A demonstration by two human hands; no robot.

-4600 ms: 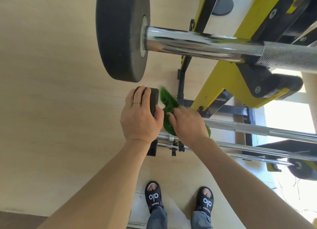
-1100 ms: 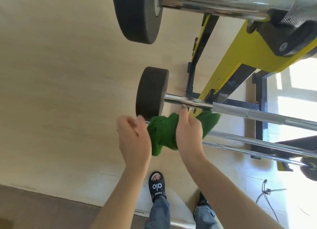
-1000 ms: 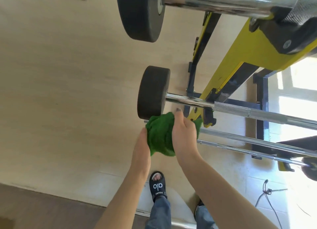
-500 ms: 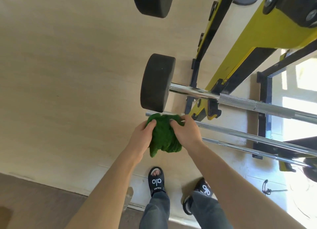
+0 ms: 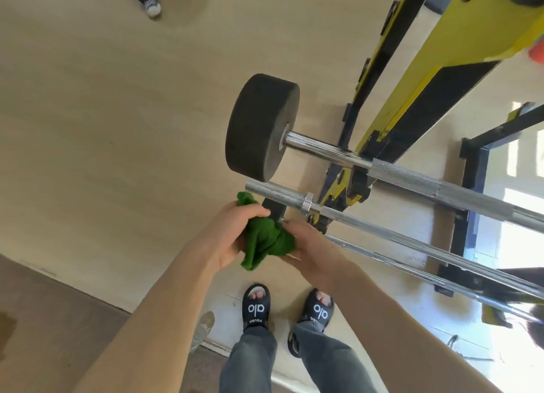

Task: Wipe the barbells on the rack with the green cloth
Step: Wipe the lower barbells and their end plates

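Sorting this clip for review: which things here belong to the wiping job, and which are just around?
Job: green cloth, left hand, right hand, barbells, rack.
Bystanders: sandals, another person's shoe, floor cable.

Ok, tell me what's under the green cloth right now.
Both hands hold the green cloth: the left hand grips its upper side, the right hand cups it from below. Past the cloth lies pale floor. The right palm and anything bundled within the cloth are hidden.

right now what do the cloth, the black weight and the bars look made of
Cloth: green fuzzy fabric, probably microfibre or terry; it bunches softly. Black weight: matte, no glare, likely rubber or a rubber coat. Bars: shiny metal with mirror glints, likely chromed steel.
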